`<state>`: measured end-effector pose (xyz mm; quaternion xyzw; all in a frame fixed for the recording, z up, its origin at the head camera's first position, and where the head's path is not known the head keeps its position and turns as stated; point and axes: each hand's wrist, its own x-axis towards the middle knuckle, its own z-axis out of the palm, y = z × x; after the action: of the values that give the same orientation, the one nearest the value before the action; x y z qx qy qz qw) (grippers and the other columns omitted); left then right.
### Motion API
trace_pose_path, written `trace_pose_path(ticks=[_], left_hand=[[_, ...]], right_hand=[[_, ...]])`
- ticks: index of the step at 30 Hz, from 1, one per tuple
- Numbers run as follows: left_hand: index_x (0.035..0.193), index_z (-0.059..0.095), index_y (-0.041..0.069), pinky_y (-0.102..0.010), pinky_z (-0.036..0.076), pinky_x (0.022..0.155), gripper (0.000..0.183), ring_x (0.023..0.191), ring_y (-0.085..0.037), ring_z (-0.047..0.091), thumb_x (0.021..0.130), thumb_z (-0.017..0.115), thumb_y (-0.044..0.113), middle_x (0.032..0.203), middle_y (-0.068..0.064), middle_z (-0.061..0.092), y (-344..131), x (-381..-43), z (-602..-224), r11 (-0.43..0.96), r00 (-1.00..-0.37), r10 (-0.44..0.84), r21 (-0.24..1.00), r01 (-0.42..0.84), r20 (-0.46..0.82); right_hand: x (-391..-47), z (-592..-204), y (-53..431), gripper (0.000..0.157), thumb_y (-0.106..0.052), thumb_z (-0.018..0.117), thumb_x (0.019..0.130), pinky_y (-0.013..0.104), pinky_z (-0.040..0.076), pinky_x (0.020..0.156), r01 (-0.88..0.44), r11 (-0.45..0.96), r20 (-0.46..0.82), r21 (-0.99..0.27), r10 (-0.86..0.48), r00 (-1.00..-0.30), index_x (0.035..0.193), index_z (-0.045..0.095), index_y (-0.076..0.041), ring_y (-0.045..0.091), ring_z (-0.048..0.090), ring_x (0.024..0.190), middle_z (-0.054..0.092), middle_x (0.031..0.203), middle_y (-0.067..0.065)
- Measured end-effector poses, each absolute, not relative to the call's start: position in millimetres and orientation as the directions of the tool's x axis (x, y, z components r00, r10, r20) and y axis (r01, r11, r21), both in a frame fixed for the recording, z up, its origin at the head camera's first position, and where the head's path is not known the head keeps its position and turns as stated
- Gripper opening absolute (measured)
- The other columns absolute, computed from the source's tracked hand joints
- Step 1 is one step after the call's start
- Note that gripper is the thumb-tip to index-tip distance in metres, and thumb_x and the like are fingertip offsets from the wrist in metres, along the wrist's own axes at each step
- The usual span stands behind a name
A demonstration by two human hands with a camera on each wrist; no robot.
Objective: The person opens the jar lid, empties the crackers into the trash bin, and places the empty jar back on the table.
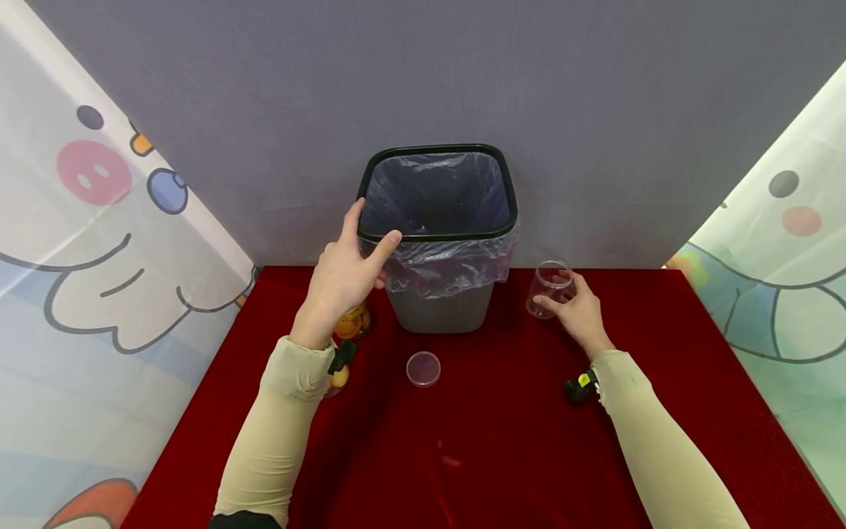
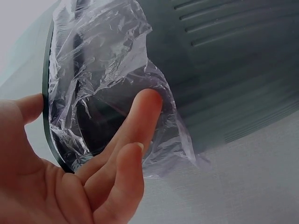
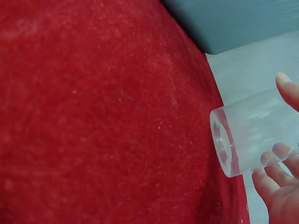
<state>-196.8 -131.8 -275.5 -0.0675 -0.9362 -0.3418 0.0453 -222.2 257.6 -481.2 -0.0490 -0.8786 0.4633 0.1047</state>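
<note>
A grey trash can [image 1: 443, 316] with a black rim and a clear plastic bag [image 1: 449, 268] folded over it stands at the back. My left hand [image 1: 340, 275] grips its front left rim corner; in the left wrist view the rim passes between the digits, and some fingers [image 2: 147, 109] lie against the bag outside. To the right, my right hand [image 1: 578, 312] holds a clear, see-through jar [image 1: 551, 283] without a lid, its mouth up and its base at the table. In the right wrist view, thumb and fingers are on opposite sides of the jar [image 3: 254, 130].
A clear round lid [image 1: 423, 369] lies on the red cloth [image 1: 502, 426] in front of the can. Beside the left wrist stands a jar with orange-yellow contents [image 1: 355, 322]; another yellow-filled container [image 1: 340, 378] is partly hidden by the arm. A grey wall rises behind.
</note>
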Motion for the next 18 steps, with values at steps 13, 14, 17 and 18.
trace_pose_path(ticks=[13, 14, 17, 18], left_hand=[[0.148, 0.002, 0.041, -0.037, 0.049, 0.059, 0.089, 0.053, -0.01, 0.061, 0.076, 0.035, 0.082, 0.063, 0.001, 0.067, -132.7, -197.8, -278.6, 0.755, -0.984, 0.091, 0.634, 0.169, 0.154], [0.148, 0.003, 0.041, -0.037, 0.049, 0.059, 0.089, 0.053, -0.01, 0.061, 0.076, 0.035, 0.082, 0.062, 0.002, 0.066, -132.7, -197.8, -278.7, 0.755, -0.983, 0.089, 0.633, 0.17, 0.158], [0.148, 0.003, 0.042, -0.036, 0.048, 0.056, 0.089, 0.052, -0.01, 0.061, 0.076, 0.036, 0.082, 0.06, 0.006, 0.065, -132.2, -197.8, -279.9, 0.754, -0.982, 0.077, 0.634, 0.171, 0.174], [0.148, 0.003, 0.041, -0.036, 0.047, 0.055, 0.089, 0.052, -0.009, 0.061, 0.076, 0.036, 0.082, 0.06, 0.006, 0.064, -132.0, -197.7, -280.5, 0.753, -0.981, 0.072, 0.635, 0.171, 0.179]], right_hand=[[-218.3, -479.9, 264.9, 0.093, -0.04, 0.078, 0.073, 0.051, 0.039, 0.097, -0.05, 0.51, 0.133, -0.859, 0.128, -0.983, 0.145, 0.029, -0.006, 0.036, 0.044, 0.125, 0.041, 0.14, 0.019], [-217.2, -478.8, 265.3, 0.092, -0.039, 0.078, 0.074, 0.051, 0.039, 0.097, -0.051, 0.516, 0.136, -0.855, 0.128, -0.982, 0.145, 0.029, -0.006, 0.036, 0.043, 0.125, 0.041, 0.14, 0.019], [-214.4, -476.7, 266.9, 0.089, -0.036, 0.079, 0.074, 0.052, 0.038, 0.097, -0.063, 0.528, 0.156, -0.847, 0.133, -0.979, 0.143, 0.031, -0.005, 0.035, 0.043, 0.125, 0.042, 0.139, 0.02], [-213.3, -475.9, 267.2, 0.089, -0.036, 0.079, 0.074, 0.052, 0.038, 0.097, -0.069, 0.533, 0.164, -0.843, 0.133, -0.977, 0.143, 0.032, -0.005, 0.035, 0.043, 0.125, 0.043, 0.138, 0.021]])
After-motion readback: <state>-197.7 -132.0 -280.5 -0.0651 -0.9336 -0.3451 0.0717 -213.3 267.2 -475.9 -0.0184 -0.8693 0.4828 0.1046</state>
